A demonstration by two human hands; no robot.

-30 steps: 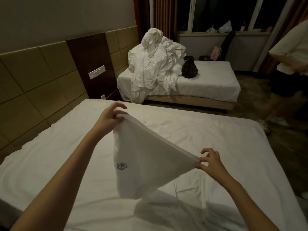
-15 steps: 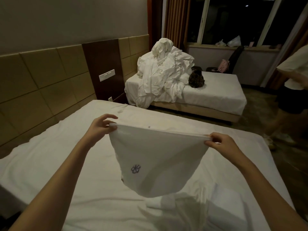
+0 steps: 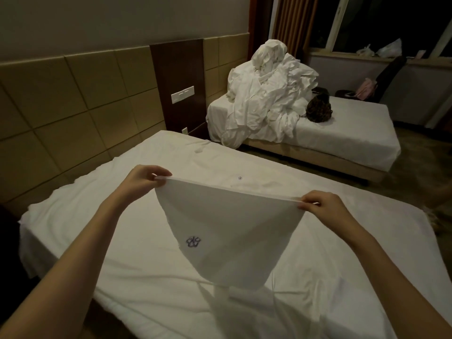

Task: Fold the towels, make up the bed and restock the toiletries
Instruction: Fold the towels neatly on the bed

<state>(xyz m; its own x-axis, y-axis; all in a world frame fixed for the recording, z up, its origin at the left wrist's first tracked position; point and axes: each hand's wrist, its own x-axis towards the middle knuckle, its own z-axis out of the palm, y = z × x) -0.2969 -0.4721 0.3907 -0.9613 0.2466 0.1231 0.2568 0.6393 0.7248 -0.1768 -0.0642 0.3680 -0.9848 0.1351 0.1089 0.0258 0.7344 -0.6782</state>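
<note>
- Raised and levelled since a second ago, the white towel (image 3: pixel 227 231) hangs stretched above the near bed (image 3: pixel 97 216).
- Left hand (image 3: pixel 144 179) and right hand (image 3: pixel 322 206) each pinch a top corner, arms outstretched.
- Folding step; next, probably bring the corners together.
- Farther off, crumpled linen (image 3: pixel 266 94) heaps the far bed (image 3: pixel 354 133).

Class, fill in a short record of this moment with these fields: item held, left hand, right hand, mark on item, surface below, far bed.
item held: white towel, stretched by its top edge, hanging free
left hand: left hand pinches the left corner
right hand: right hand pinches the right corner
mark on item: dark embroidered logo, lower left
surface below: near bed, white sheet
far bed: heap of white linen beside a dark patterned bag
</note>
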